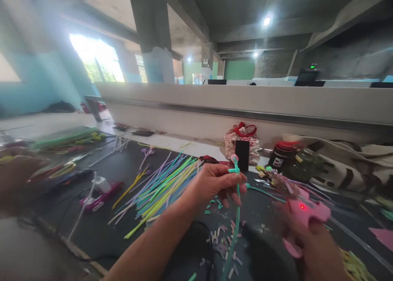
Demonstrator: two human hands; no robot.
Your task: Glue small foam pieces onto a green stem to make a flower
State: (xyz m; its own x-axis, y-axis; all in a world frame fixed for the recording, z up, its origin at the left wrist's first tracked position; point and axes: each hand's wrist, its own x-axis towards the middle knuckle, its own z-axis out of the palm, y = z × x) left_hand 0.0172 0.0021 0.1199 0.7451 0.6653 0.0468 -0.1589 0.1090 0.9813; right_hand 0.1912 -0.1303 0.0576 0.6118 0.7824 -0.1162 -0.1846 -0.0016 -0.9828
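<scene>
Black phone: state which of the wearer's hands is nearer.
Left. The left hand is close by, at the phone's lower left in view; the right hand is farther away, to its lower right.

Pipe cleaners (167,187) left of clippings (221,248); glue gun (307,210) right; phone (242,156) before bag (229,141)

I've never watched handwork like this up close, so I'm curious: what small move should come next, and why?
Perhaps bring the pink tool closer to the teal stem. The left hand pinches the stem just below its pink-and-teal top, holding it roughly upright, while the right hand holds the tool off to the side, its red light glowing.
</scene>
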